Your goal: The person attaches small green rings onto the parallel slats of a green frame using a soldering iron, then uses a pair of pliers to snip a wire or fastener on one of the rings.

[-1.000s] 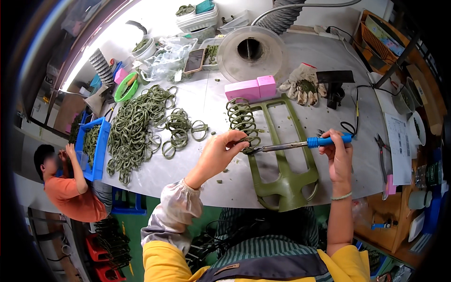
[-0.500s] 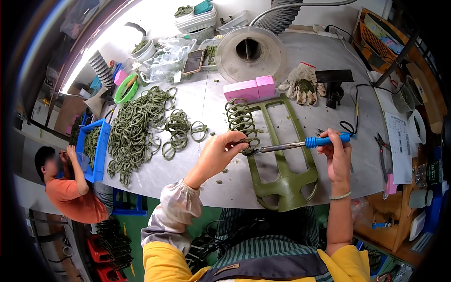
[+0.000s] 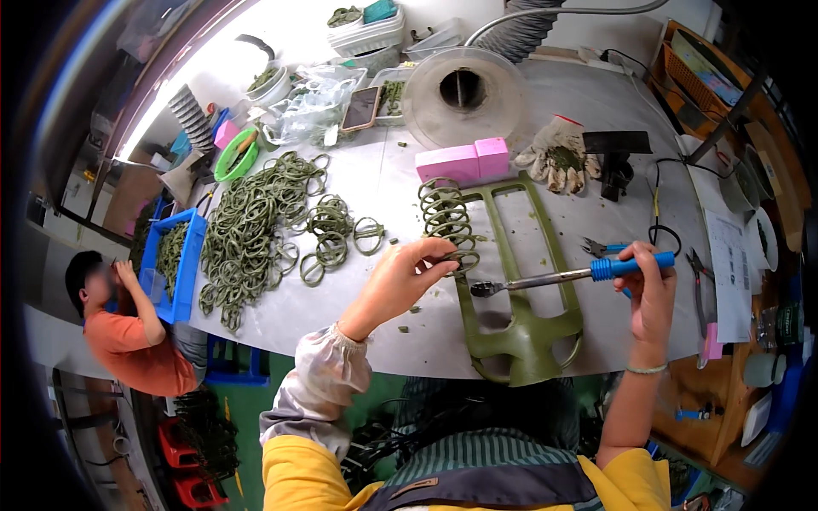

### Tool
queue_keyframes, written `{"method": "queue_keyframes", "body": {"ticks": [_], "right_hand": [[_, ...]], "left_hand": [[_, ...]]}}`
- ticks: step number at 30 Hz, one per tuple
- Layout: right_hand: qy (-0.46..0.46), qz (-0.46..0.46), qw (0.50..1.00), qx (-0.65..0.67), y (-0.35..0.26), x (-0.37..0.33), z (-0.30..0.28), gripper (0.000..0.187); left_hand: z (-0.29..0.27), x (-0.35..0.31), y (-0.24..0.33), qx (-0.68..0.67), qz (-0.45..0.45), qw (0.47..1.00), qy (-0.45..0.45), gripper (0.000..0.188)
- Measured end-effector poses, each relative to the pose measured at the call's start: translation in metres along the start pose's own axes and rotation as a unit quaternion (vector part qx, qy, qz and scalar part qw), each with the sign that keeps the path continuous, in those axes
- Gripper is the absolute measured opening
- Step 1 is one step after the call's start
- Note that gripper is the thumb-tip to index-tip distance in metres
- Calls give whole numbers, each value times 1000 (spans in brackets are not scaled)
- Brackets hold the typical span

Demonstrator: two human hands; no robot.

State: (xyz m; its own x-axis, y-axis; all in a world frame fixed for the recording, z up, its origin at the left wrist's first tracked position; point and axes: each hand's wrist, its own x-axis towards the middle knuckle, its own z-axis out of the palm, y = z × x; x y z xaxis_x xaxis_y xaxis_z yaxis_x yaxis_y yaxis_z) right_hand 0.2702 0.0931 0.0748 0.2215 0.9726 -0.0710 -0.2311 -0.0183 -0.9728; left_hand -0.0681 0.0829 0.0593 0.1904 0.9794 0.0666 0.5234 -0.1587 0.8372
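Note:
My left hand (image 3: 400, 285) pinches a dark green ring (image 3: 464, 262) between thumb and forefinger, at the near end of a row of similar rings (image 3: 443, 204). The row runs along the left bar of an olive-green frame (image 3: 524, 328) with long openings. My right hand (image 3: 652, 298) grips the blue handle of a soldering iron (image 3: 554, 279). Its dark tip hangs over the frame, apart from the pinched ring. Blue-handled pliers (image 3: 601, 248) lie beside my right hand, partly hidden by it.
Left of the frame lies a big heap of green rings (image 3: 264, 221). Behind it are pink blocks (image 3: 464, 160), a clear funnel-shaped hood (image 3: 503, 102), a glove (image 3: 558, 153) and a black stand (image 3: 613, 162). A phone (image 3: 361, 109) rests farther back. A co-worker (image 3: 136, 341) sits at far left.
The soldering iron has drawn back to the right, its tip leaving the ring at my left fingers. My right hand has moved right. My left hand stays at the ring, and the whole view has shifted slightly.

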Motion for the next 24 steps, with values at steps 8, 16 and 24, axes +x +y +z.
{"method": "queue_keyframes", "body": {"ticks": [8,16,24], "right_hand": [[-11,1,1000,1,-6,-8,0,23],[-5,2,1000,-2,-11,-11,0,25],[-2,-3,1000,3,-7,-12,-2,22]], "left_hand": [[-69,-12,-92,491,17,855,168,29],[-68,-30,-97,279,27,939,199,15],[-40,-50,-12,-98,-6,989,106,13]]}}
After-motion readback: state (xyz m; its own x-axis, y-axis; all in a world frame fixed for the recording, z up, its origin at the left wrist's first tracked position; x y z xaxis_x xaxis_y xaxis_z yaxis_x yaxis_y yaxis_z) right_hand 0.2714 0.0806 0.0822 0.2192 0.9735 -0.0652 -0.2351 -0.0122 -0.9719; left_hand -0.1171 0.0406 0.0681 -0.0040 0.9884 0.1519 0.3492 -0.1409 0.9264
